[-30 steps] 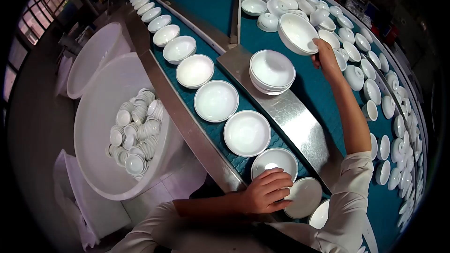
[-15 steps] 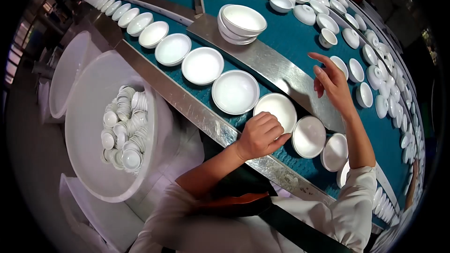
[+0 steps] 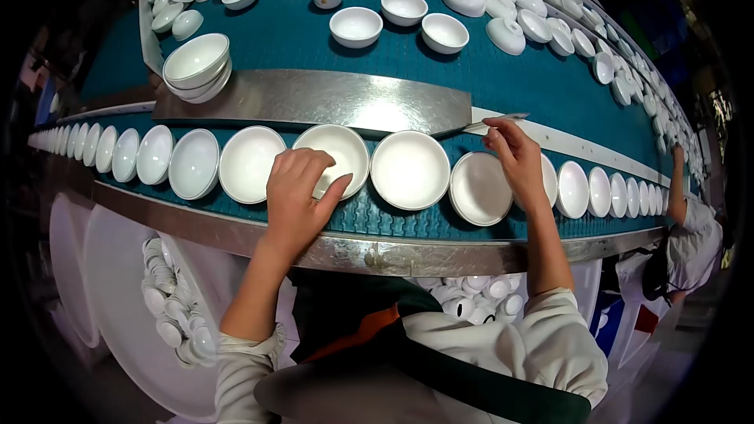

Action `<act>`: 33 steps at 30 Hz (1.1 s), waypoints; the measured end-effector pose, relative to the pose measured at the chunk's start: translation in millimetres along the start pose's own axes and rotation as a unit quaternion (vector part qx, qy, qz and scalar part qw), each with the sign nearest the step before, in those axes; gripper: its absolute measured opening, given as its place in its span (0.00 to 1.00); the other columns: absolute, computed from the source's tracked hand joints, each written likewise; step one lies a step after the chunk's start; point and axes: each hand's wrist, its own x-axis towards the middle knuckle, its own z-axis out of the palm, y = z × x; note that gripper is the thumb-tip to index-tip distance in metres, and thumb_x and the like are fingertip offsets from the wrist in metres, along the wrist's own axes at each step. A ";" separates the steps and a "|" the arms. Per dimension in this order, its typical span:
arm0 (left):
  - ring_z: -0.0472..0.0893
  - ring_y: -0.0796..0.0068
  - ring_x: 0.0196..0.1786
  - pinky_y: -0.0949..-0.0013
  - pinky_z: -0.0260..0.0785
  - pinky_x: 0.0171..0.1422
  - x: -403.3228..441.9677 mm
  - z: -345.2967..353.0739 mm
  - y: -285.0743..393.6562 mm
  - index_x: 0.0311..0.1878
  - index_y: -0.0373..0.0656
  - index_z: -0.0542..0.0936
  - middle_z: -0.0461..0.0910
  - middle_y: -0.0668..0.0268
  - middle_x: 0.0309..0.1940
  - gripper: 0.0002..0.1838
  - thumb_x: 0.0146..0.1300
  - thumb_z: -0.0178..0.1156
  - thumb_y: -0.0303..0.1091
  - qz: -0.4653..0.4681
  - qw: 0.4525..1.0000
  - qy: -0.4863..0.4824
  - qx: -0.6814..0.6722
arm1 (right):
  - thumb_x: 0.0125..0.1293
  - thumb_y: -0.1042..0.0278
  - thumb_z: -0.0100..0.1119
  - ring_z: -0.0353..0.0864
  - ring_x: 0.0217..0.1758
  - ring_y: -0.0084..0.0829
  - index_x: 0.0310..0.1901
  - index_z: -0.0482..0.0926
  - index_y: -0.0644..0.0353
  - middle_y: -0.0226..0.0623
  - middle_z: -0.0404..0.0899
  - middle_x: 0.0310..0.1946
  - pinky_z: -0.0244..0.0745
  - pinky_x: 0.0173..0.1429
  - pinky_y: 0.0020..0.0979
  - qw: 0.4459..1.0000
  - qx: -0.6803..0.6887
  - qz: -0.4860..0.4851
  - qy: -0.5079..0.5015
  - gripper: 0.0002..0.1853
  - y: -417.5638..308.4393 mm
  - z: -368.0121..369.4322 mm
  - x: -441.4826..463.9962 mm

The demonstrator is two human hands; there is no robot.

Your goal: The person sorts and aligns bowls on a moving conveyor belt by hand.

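My left hand (image 3: 298, 188) is over the left rim of a white bowl (image 3: 345, 159) in the long row, its thumb spread from the bent fingers and nothing visible in it. To the right, my right hand (image 3: 514, 159) has thumb and index finger closed around a thin metal tool (image 3: 471, 126) at the end of the steel plate (image 3: 330, 98). Below the fingers, a greyish bowl (image 3: 481, 188) stands beside another white bowl (image 3: 411, 170). A small stack of bowls (image 3: 196, 63) rests on the plate's left end.
Beyond the plate, many loose bowls, some upside down, lie on the wide green belt (image 3: 259, 39). A steel rail (image 3: 393, 257) runs along the near side. Large tubs (image 3: 118, 306) with small dishes (image 3: 169, 290) stand at lower left. Another person (image 3: 691, 243) works at far right.
The view has swung right, so the row now runs across. My right hand let go of a bowl onto the stack, opened, then closed on the thin tool. My left hand's thumb has spread.
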 end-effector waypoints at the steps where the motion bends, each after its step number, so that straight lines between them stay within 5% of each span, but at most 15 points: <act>1: 0.76 0.55 0.43 0.58 0.66 0.49 8.3 4.7 3.6 0.38 0.39 0.77 0.79 0.58 0.36 0.14 0.51 0.70 0.33 0.002 1.000 -0.002 0.002 | 0.70 0.67 0.56 0.83 0.38 0.28 0.51 0.80 0.64 0.39 0.84 0.37 0.78 0.44 0.28 0.996 -0.066 -0.052 -0.008 0.13 1.1 1.5 2.9; 7: 0.74 0.54 0.50 0.54 0.62 0.58 59.8 79.5 53.6 0.47 0.34 0.76 0.78 0.53 0.44 0.22 0.59 0.65 0.44 0.076 0.996 -0.036 0.009 | 0.69 0.64 0.57 0.84 0.46 0.39 0.52 0.80 0.64 0.45 0.83 0.45 0.77 0.50 0.33 0.991 -0.115 0.011 -0.067 0.15 21.7 -40.8 0.4; 11: 0.73 0.52 0.51 0.55 0.62 0.59 71.5 129.4 93.0 0.50 0.36 0.76 0.77 0.52 0.46 0.20 0.60 0.64 0.39 0.077 0.992 -0.090 -0.048 | 0.68 0.64 0.57 0.82 0.47 0.43 0.52 0.80 0.64 0.47 0.82 0.46 0.77 0.49 0.36 0.991 -0.127 0.025 -0.045 0.15 38.8 -64.7 -3.5; 13: 0.74 0.52 0.50 0.55 0.62 0.58 76.1 147.2 104.3 0.48 0.37 0.77 0.78 0.54 0.44 0.17 0.60 0.64 0.37 0.071 0.989 -0.107 -0.070 | 0.68 0.64 0.57 0.82 0.45 0.44 0.49 0.81 0.64 0.47 0.82 0.45 0.76 0.48 0.37 0.987 -0.150 -0.048 -0.023 0.14 57.4 -78.1 -1.5; 19: 0.76 0.56 0.43 0.56 0.64 0.55 69.2 167.0 114.6 0.42 0.37 0.78 0.78 0.58 0.36 0.14 0.58 0.66 0.36 0.106 0.990 -0.059 -0.070 | 0.68 0.64 0.56 0.82 0.44 0.45 0.46 0.82 0.64 0.48 0.83 0.40 0.75 0.50 0.37 0.972 -0.209 -0.061 -0.088 0.13 57.3 -103.5 -18.4; 22: 0.76 0.57 0.42 0.57 0.65 0.54 64.0 181.6 135.1 0.46 0.37 0.77 0.78 0.58 0.35 0.17 0.58 0.66 0.36 0.125 0.983 -0.114 -0.076 | 0.68 0.64 0.56 0.82 0.43 0.45 0.45 0.82 0.63 0.48 0.83 0.40 0.75 0.50 0.37 0.968 -0.216 -0.041 -0.120 0.13 62.6 -114.3 -23.1; 24: 0.76 0.58 0.40 0.58 0.65 0.54 57.1 194.1 147.1 0.53 0.36 0.74 0.78 0.57 0.34 0.20 0.58 0.64 0.31 0.113 0.973 -0.194 -0.062 | 0.66 0.63 0.58 0.82 0.40 0.46 0.43 0.83 0.63 0.46 0.83 0.37 0.76 0.45 0.40 0.971 -0.193 -0.136 -0.033 0.12 76.3 -121.6 -25.7; 28: 0.77 0.57 0.42 0.58 0.65 0.55 51.1 206.7 151.8 0.56 0.34 0.74 0.79 0.55 0.35 0.21 0.56 0.59 0.22 0.033 0.962 -0.271 0.022 | 0.67 0.63 0.57 0.82 0.43 0.45 0.45 0.82 0.63 0.46 0.83 0.41 0.76 0.49 0.37 0.967 -0.247 -0.055 0.006 0.13 81.8 -152.3 -23.6; 33: 0.76 0.55 0.47 0.57 0.65 0.56 59.0 212.8 171.8 0.55 0.36 0.74 0.78 0.53 0.42 0.22 0.55 0.60 0.21 0.045 0.974 -0.220 0.039 | 0.67 0.63 0.58 0.82 0.39 0.45 0.41 0.83 0.64 0.47 0.83 0.37 0.75 0.45 0.37 0.965 -0.256 -0.051 0.030 0.12 103.1 -175.8 -25.4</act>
